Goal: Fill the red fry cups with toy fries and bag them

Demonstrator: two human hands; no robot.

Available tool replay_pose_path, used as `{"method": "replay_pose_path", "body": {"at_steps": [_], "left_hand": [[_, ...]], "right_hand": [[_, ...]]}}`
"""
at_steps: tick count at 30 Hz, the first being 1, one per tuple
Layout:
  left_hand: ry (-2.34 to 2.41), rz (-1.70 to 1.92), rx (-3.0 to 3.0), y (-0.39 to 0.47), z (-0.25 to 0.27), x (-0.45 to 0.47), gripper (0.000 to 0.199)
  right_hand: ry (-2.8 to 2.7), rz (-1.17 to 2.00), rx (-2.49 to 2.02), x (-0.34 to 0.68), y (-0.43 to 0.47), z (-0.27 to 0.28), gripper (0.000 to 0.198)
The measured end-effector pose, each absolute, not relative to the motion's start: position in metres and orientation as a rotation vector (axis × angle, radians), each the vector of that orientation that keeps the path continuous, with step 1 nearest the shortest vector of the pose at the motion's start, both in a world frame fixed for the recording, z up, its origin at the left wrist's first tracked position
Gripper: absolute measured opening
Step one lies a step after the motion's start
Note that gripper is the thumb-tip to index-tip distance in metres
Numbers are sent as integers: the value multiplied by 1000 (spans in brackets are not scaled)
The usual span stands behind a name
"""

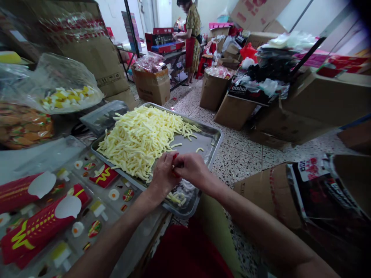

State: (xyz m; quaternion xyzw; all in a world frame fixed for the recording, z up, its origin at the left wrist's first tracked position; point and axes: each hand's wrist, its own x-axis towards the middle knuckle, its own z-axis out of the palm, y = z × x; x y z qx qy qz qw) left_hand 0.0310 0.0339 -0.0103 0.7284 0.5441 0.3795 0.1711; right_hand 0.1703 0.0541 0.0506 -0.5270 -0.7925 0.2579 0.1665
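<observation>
Over the near end of a shallow metal tray point(218, 141), left hand point(162, 173) and right hand point(191, 170) brought together, forearms reaching up and inward from the lower part of the view. Left fingers curled, back of the hand upward; right hand folded fist-like against it. Grip on both sides drawn tight, pinching a small red piece point(175, 156) between the two; mostly hidden by the fingers, exact shape impossible to tell. Just beyond, across the tray's left and far part, a high heap of pale yellow, fry-shaped sticks point(139, 135), slim, matt, slightly curved, with a few strays on smooth grey metal. Beside the tray's left edge, on the tabletop point(11, 159), flattened red cartons point(49, 220) with yellow print and white rounded panels, above clear plastic point(100, 193) dotted with small food shapes point(128, 195): eggs, burgers, ice pops.
</observation>
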Motion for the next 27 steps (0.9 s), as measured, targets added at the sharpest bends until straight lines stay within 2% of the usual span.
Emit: {"method": "replay_pose_path", "body": {"at_steps": [2, 5, 7, 10, 13, 16, 18, 20, 22, 27], "left_hand": [[1503, 1098, 2018, 41, -13, 29, 67], [1497, 1096, 1990, 49, -14, 26, 80], [1494, 1073, 1975, 51, -13, 27, 85], [1418, 1021, 1975, 48, -7, 30, 88], [1336, 981, 2009, 35, 2, 29, 87], [1376, 942, 2007, 18, 9, 16, 87], [1408, 906, 2008, 10, 10, 5, 85], [1432, 881, 2011, 6, 9, -3, 83], [1483, 895, 1987, 6, 8, -9, 82], [1637, 954, 1919, 9, 8, -19, 81]], "right_hand": [[-2221, 769, -1504, 183, 65, 55, 4], [-2145, 986, -1449, 211, 108, 61, 17], [-2088, 711, -1574, 226, 148, 59, 25], [-2311, 256, -1768, 233, 197, 46, 32], [-2690, 226, -1686, 234, 213, 35, 37], [-2714, 435, -1512, 246, 205, 34, 50], [-2466, 557, -1501, 259, 196, 38, 44], [-2215, 551, -1571, 268, 188, 41, 31], [-2124, 440, -1648, 272, 183, 44, 24], [-2178, 142, -1811, 263, 176, 51, 21]]}}
